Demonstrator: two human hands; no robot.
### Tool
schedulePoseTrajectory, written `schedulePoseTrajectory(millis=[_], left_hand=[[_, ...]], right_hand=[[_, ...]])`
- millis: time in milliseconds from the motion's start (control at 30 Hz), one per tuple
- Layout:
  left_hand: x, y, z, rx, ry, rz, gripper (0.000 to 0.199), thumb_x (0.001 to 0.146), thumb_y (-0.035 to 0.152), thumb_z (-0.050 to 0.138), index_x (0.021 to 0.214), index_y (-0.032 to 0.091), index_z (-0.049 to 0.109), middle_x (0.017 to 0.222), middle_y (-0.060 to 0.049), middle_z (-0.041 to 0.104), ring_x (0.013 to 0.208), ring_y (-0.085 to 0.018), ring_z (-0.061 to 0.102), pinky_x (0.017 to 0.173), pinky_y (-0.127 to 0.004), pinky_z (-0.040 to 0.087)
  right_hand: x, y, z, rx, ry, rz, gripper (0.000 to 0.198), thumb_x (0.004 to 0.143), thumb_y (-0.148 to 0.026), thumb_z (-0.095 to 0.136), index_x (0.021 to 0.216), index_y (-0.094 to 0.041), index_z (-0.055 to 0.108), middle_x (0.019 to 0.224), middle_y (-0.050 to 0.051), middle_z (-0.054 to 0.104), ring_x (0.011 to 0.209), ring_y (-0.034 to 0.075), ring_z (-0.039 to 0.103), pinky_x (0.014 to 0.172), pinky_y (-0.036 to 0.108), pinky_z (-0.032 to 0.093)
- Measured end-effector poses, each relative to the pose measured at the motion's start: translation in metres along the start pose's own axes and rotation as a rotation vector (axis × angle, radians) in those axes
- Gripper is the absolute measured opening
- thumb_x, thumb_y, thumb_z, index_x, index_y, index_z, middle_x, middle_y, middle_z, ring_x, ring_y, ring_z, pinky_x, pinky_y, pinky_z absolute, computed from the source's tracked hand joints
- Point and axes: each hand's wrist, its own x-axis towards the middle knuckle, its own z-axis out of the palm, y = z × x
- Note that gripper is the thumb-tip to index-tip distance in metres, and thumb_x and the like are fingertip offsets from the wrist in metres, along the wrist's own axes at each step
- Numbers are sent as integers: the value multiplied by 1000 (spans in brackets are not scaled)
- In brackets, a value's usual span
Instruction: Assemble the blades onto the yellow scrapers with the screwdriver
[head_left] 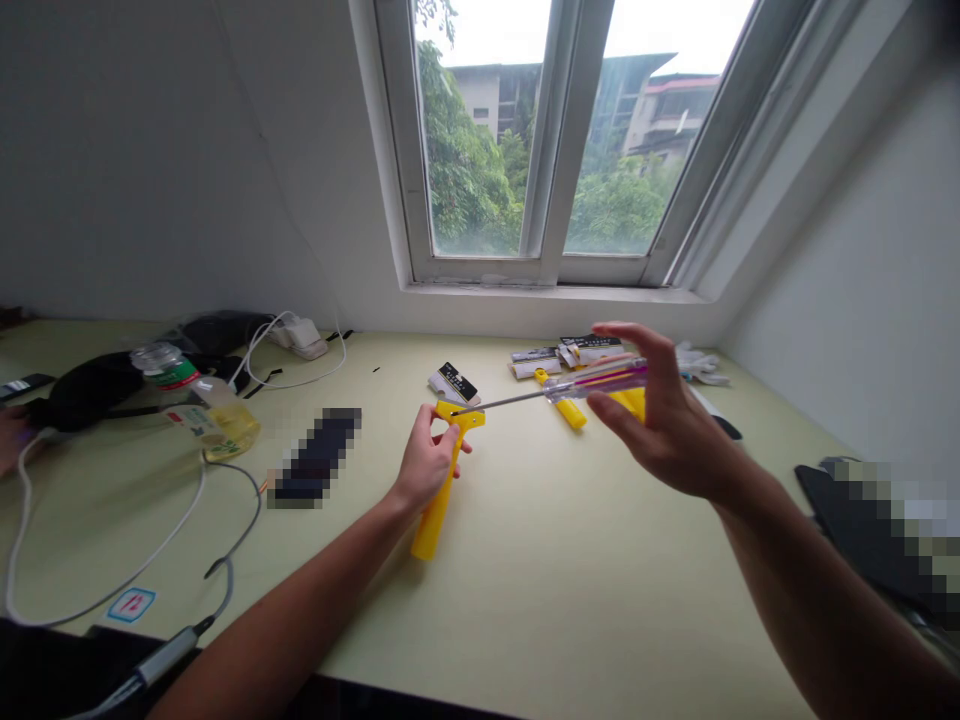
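My left hand (429, 462) grips a yellow T-shaped scraper (435, 515) just below its head, thumb and fingers round the neck. The handle slants down toward me over the table. In my right hand (667, 430) is a screwdriver (510, 401) with a clear, purple-streaked handle, held nearly level between thumb and fingers, the index finger raised off it. The screwdriver's tip meets the scraper's head near a screw hole; whether it sits in a screw is too small to tell. Behind the right hand lie another yellow scraper (571, 412) and a partly hidden yellow piece (634, 402).
Black-and-white packaging cards (454, 382) lie beyond the hands. At left are a plastic bottle (225, 420) of yellow liquid, a dark pixelated phone-like object (319, 460), white cables (105, 612) and another person's hand (11, 440). A dark flat object (862, 530) rests at right.
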Motion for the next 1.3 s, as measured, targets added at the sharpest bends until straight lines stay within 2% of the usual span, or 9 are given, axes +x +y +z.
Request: schedulePoseTrajectory(millis=[133, 267, 367, 700, 800, 933, 1033, 1167, 1300], left_hand=[[-1, 0, 2, 8, -16, -8, 26, 88, 39, 58, 98, 21, 42, 105, -5, 58, 72, -15, 68, 38, -18, 47], [-1, -3, 3, 11, -19, -11, 28, 87, 40, 59, 97, 21, 42, 105, -5, 58, 71, -16, 68, 38, -18, 47], [-1, -3, 4, 7, -40, -13, 28, 86, 40, 60, 97, 21, 42, 112, -6, 55, 73, -16, 69, 37, -19, 47], [3, -1, -4, 42, 5, -1, 32, 83, 42, 64, 98, 21, 44, 114, -5, 53, 73, -17, 68, 38, -22, 51], [3, 0, -3, 51, 20, -10, 31, 83, 41, 63, 98, 21, 44, 113, -6, 54, 70, -16, 68, 38, -21, 50], [3, -1, -1, 49, 48, -12, 30, 83, 41, 61, 97, 21, 43, 115, -6, 53, 69, -15, 68, 36, -20, 47], [4, -2, -1, 29, 34, -16, 27, 84, 39, 59, 95, 20, 42, 111, -6, 53, 69, -14, 68, 35, -18, 46], [5, -4, -2, 37, 38, -34, 26, 85, 37, 57, 95, 20, 41, 108, -7, 56, 67, -14, 67, 35, -18, 46], [4, -5, -2, 61, 17, -7, 24, 87, 38, 56, 95, 21, 41, 111, -8, 56, 67, -14, 67, 35, -18, 46]], right_hand=[[-1, 0, 0, 5, 83, 11, 56, 86, -38, 64, 134, -23, 38, 101, 7, 63, 81, 22, 68, 70, 35, 55], [0, 0, 0, 26, 25, -65, 55, 89, -34, 58, 137, -23, 33, 114, 11, 59, 95, 24, 66, 79, 39, 55], [0, 0, -1, -30, 70, -4, 49, 89, -36, 59, 132, -24, 37, 99, 6, 61, 85, 22, 66, 71, 37, 55], [-1, -3, 0, 29, -58, 8, 52, 91, -38, 56, 135, -25, 31, 110, 9, 62, 82, 19, 64, 73, 37, 52], [-1, -1, 1, 27, -33, 46, 42, 92, -41, 54, 127, -24, 39, 92, 4, 64, 72, 18, 64, 66, 34, 51], [-1, 3, 0, 17, -91, -53, 45, 91, -39, 55, 129, -23, 37, 115, 12, 62, 91, 22, 65, 74, 36, 52], [-1, 6, 1, -20, -64, -37, 38, 91, -36, 56, 124, -23, 42, 101, 7, 67, 77, 19, 67, 67, 32, 52], [0, 9, 5, -45, -82, -92, 45, 89, -36, 60, 128, -21, 45, 108, 11, 68, 83, 20, 69, 67, 31, 54], [-1, 10, 7, -104, 83, -69, 20, 86, -37, 65, 98, -21, 61, 68, 0, 68, 54, 14, 65, 50, 23, 48]])
